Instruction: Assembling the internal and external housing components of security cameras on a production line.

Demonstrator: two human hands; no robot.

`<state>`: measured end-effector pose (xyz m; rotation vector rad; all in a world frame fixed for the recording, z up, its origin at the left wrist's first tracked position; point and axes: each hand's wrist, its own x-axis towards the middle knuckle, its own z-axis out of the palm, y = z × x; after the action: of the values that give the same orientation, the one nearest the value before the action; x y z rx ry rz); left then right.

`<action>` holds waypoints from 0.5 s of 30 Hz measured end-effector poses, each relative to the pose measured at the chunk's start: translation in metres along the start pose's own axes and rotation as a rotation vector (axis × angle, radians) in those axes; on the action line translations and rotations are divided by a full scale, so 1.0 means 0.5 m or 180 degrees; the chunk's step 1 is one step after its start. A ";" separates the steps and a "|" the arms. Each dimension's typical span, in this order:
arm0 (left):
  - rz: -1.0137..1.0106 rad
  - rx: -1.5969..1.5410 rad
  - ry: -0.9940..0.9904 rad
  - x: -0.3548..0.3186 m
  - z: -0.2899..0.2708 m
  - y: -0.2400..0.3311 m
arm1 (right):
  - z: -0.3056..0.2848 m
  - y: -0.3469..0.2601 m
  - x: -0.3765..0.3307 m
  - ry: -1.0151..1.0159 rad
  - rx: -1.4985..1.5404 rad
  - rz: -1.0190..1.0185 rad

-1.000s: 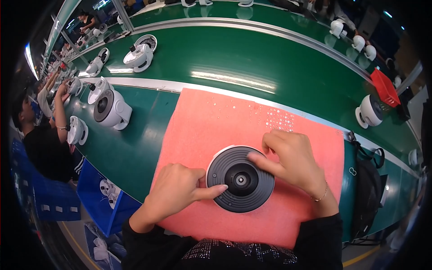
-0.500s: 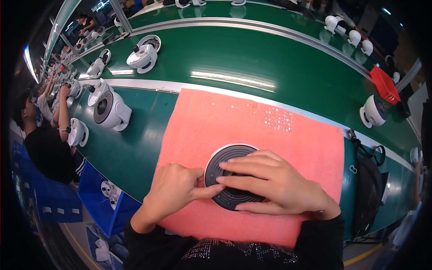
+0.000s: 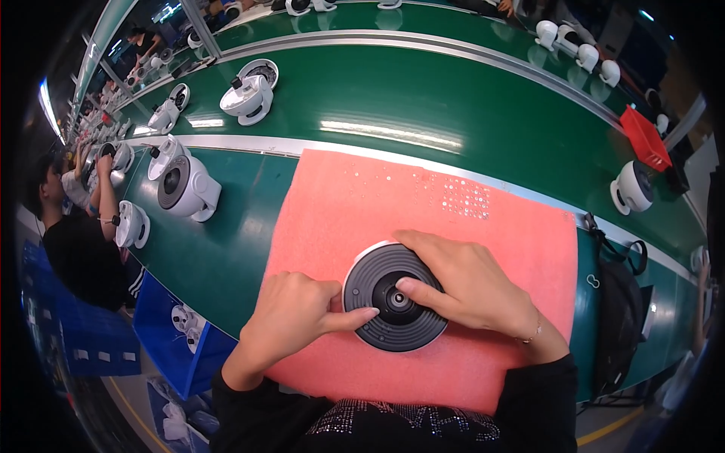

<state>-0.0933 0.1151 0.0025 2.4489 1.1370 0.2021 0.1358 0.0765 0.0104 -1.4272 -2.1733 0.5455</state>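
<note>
A round camera (image 3: 411, 337) with a dark grey ridged face, a white rim and a lens in the middle faces up on a pink foam mat (image 3: 325, 204). My left hand (image 3: 291, 313) is closed at its left edge, fingers curled by the rim and thumb laid over the face. My right hand (image 3: 472, 283) grips the far right edge; its thumb tip rests beside the lens. The underside of the camera, and whatever my fingers touch beneath the rim, is hidden.
Small clear dots lie on the mat's far part. Beyond runs a green conveyor (image 3: 340, 90) carrying white camera units (image 3: 251, 98). More units (image 3: 189, 189) stand at left. A black bag (image 3: 618, 317) lies at right, a red basket (image 3: 644, 141) beyond. A co-worker (image 3: 79, 241) works at left.
My right hand has moved off the camera's face to its far right edge, uncovering the lens. My left hand stays put. Units on the near conveyor have shifted slightly right, those farther away left.
</note>
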 end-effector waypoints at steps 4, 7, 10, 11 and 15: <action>-0.0205 0.0257 -0.0246 0.006 -0.009 0.007 | -0.002 0.028 0.010 -0.0276 0.0780 0.0460; -0.0335 -0.1279 -0.0825 0.023 0.034 -0.036 | 0.011 0.078 0.029 -0.0872 0.2275 0.0911; -0.0245 -0.2913 -0.0526 0.007 0.087 -0.046 | 0.021 0.079 0.023 -0.0815 0.2092 0.0781; -0.0411 -0.3547 -0.0535 -0.002 0.085 -0.043 | 0.006 0.055 0.017 -0.0758 0.2340 0.0736; 0.0603 -0.2519 0.0876 0.006 0.048 0.016 | -0.010 -0.002 0.012 0.0018 0.2026 0.0103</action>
<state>-0.0785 0.1049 -0.0157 1.8314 0.7157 0.8839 0.1358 0.0819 0.0161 -1.1010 -1.7352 1.1185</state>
